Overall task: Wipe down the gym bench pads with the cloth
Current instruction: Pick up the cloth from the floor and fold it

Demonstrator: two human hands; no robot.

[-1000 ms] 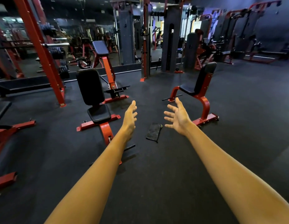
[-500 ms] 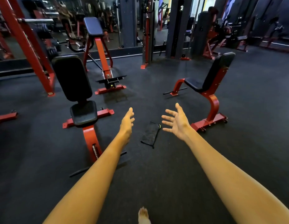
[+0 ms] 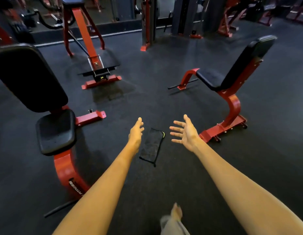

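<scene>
A dark folded cloth (image 3: pixel 151 146) with a small yellow-green tag lies flat on the black rubber floor, between my two outstretched arms. My left hand (image 3: pixel 135 133) hovers just left of it, fingers together and empty. My right hand (image 3: pixel 184 133) is to its right, palm turned inward, fingers spread, holding nothing. A red-framed bench with black seat pad (image 3: pixel 55 131) and black back pad (image 3: pixel 27 77) stands at the left. A second red bench (image 3: pixel 232 106) with black seat and upright back pad (image 3: pixel 249 60) stands at the right.
A red incline machine (image 3: pixel 94 65) stands behind the cloth at the centre left. Racks and posts (image 3: pixel 147 22) line the mirrored back wall. My bare foot (image 3: pixel 176 212) shows at the bottom edge. A thin black bar (image 3: pixel 61 207) lies on the floor by the left bench.
The view has moved forward and tilted down. Both benches and the cloth appear closer and larger. My foot has stepped further into view. Both hands remain empty above the floor.
</scene>
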